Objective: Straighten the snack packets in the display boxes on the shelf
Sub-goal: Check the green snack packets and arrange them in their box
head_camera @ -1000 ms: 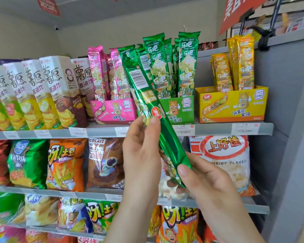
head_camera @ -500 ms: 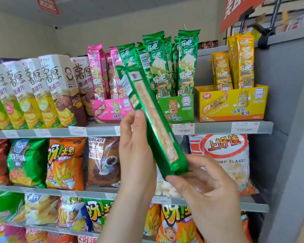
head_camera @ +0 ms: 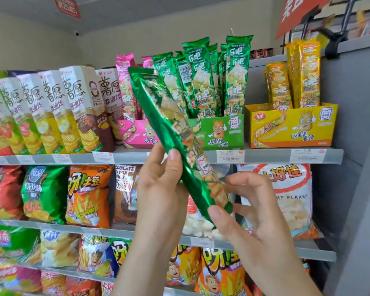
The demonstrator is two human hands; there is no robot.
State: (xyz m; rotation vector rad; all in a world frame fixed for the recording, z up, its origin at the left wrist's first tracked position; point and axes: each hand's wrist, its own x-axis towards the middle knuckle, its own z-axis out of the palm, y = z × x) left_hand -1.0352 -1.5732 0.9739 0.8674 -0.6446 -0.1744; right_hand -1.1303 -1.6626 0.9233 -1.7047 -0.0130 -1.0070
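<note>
Long green packet (head_camera: 158, 116) held slantwise in front of the shelf (head_camera: 265, 157), top end leaning up-left across the pink display box (head_camera: 135, 133) and green display box (head_camera: 222, 129). Pinched at mid-length by left hand (head_camera: 160, 189), thumb in front, fingers behind. Gripped at bottom end by right hand (head_camera: 250, 227), thumb on foil.

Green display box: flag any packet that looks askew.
In the green display box, leftmost packets lean left, one showing its barcode. One green packet is out, tilted, gripped by left hand and right hand.
</note>
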